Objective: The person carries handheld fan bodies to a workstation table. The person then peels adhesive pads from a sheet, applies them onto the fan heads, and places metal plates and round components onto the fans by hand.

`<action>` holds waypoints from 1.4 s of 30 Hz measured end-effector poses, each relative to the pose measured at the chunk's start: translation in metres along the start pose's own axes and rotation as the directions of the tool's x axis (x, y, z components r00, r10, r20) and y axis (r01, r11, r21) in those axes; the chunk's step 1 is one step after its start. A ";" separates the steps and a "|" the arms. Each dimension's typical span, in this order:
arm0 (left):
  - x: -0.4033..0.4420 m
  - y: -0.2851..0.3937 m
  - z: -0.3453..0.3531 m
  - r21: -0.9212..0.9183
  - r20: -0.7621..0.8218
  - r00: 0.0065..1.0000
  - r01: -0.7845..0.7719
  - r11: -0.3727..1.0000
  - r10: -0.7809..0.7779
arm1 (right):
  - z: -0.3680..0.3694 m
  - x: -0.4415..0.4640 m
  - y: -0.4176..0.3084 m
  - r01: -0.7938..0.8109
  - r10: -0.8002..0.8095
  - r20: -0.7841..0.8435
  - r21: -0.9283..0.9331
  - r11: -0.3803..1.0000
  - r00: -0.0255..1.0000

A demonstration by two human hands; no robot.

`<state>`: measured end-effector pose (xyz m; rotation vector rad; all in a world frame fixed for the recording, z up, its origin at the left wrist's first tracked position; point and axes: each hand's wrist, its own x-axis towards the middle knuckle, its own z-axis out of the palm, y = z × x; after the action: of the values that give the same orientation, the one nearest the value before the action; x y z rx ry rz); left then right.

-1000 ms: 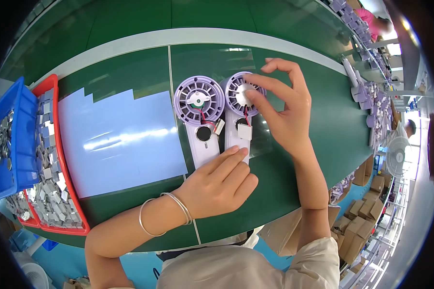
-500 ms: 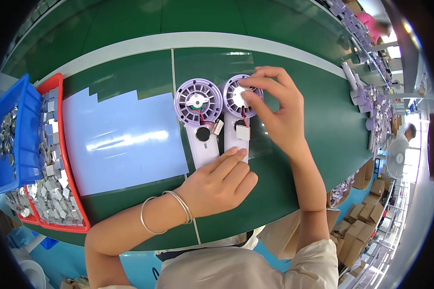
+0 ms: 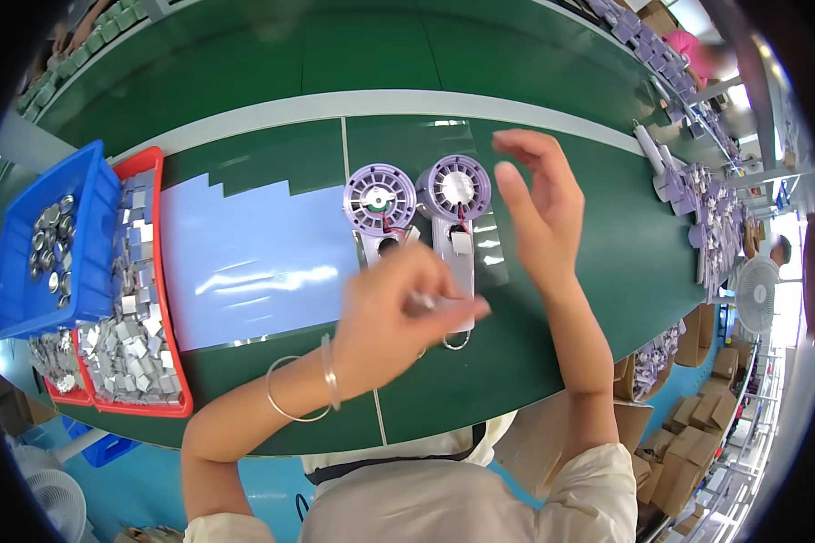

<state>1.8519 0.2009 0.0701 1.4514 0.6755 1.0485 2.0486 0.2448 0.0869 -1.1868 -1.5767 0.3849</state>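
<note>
Two purple and white handheld fan bodies lie side by side on the green table. The left fan [image 3: 379, 198] shows its inner hub with red wires; the right fan [image 3: 455, 187] has a silver-white disc over its centre and a small white block below it. My left hand [image 3: 398, 303], blurred, hovers over the handles with its fingers curled; something small and shiny may be between them, too smeared to make out. To the right of the right fan, my right hand [image 3: 545, 204] is raised with thumb and fingers apart, holding nothing.
A blue bin [image 3: 91, 262] with round metal parts stands at the left on a red tray [image 3: 160, 271] of small grey and white blocks. A pale blue sheet [image 3: 254, 271] lies beside it. Purple parts [image 3: 715, 213] line the right side, near cardboard boxes and a person.
My right hand has let go of the right fan's disc and moved right. My left hand has lifted off the handle and its fingers have curled. The view has shifted slightly.
</note>
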 end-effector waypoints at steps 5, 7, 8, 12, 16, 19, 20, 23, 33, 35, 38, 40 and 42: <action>0.023 0.030 -0.026 -0.315 -0.079 0.943 0.285 0.905 -0.324 | 0.010 -0.009 -0.053 -0.133 0.052 0.303 0.253 0.958 0.951; 0.022 0.030 -0.031 -0.282 -0.076 0.945 0.287 0.915 -0.320 | 0.020 -0.004 -0.065 -0.131 0.028 0.378 0.249 0.960 0.925; 0.021 0.029 -0.034 -0.254 -0.057 0.946 0.296 0.921 -0.319 | 0.023 -0.001 -0.070 -0.130 0.024 0.383 0.253 0.959 0.924; 0.019 0.033 -0.042 -0.237 -0.082 0.949 0.279 0.931 -0.305 | 0.034 0.003 -0.070 -0.138 0.099 0.440 0.057 0.989 0.892; 0.015 0.025 -0.036 -0.268 -0.186 0.964 0.135 0.954 -0.189 | 0.038 0.003 -0.064 -0.194 0.118 0.429 0.138 0.971 0.895; 0.005 0.003 -0.041 0.133 -0.269 0.955 -0.087 0.987 0.121 | 0.031 0.018 -0.050 -0.124 0.083 0.336 0.101 0.987 0.938; -0.001 -0.004 -0.044 0.511 -0.198 0.929 -0.174 0.842 0.312 | 0.028 0.025 -0.039 -0.116 0.082 0.314 0.090 0.989 0.946; -0.025 -0.019 -0.029 0.820 0.112 0.906 -0.316 0.477 0.407 | 0.026 0.040 -0.020 -0.137 0.111 0.386 0.041 0.990 0.916; -0.032 -0.039 -0.018 0.831 0.173 0.933 -0.310 0.462 0.314 | 0.038 0.032 -0.009 -0.004 0.063 0.556 -0.106 0.994 0.829; -0.033 -0.040 -0.017 0.834 0.180 0.934 -0.311 0.455 0.310 | 0.038 0.031 -0.007 0.055 0.025 0.554 -0.127 0.990 0.832; -0.033 -0.040 -0.016 0.845 0.193 0.933 -0.316 0.431 0.304 | 0.037 0.031 -0.003 0.006 0.046 0.545 -0.092 0.996 0.837; -0.033 -0.040 -0.016 0.848 0.196 0.931 -0.318 0.425 0.307 | 0.038 0.030 0.003 0.063 -0.032 0.486 -0.047 0.997 0.873; -0.033 -0.042 -0.017 0.849 0.198 0.930 -0.321 0.421 0.309 | 0.038 0.030 0.001 0.020 0.005 0.485 -0.045 0.999 0.874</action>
<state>1.8294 0.1869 0.0211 2.5852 1.0408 0.9980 2.0183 0.2819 0.0883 -1.1766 -2.0313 0.6845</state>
